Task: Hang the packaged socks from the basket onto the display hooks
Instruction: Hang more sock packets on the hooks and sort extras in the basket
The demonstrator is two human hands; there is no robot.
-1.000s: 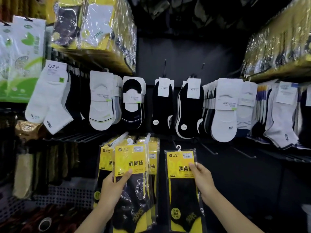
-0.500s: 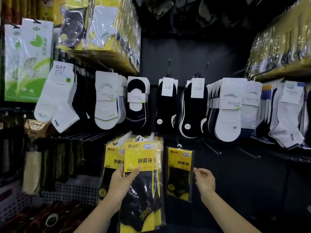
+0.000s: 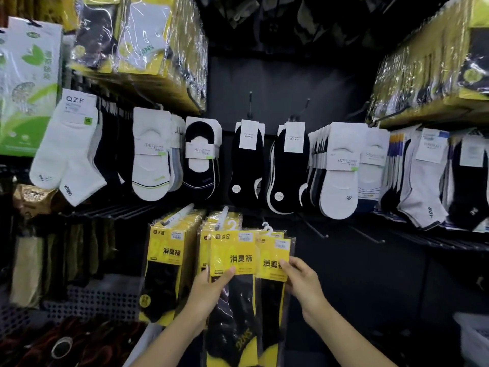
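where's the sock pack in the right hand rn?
Head view, lower centre: the right hand pinches the sock pack just right of, and partly behind, the front pack held by the left hand, below the black no-show socks.

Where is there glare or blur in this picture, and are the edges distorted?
Head view: glare streaks the plastic-wrapped yellow packs top left; the right hand is slightly motion-blurred; straight lines bow toward the edges from the wide lens.

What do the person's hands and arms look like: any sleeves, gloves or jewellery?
The left hand and right hand are bare: no gloves, no rings on the fingers, no watch or wristband. No sleeve shows on either arm up to the frame's edge.
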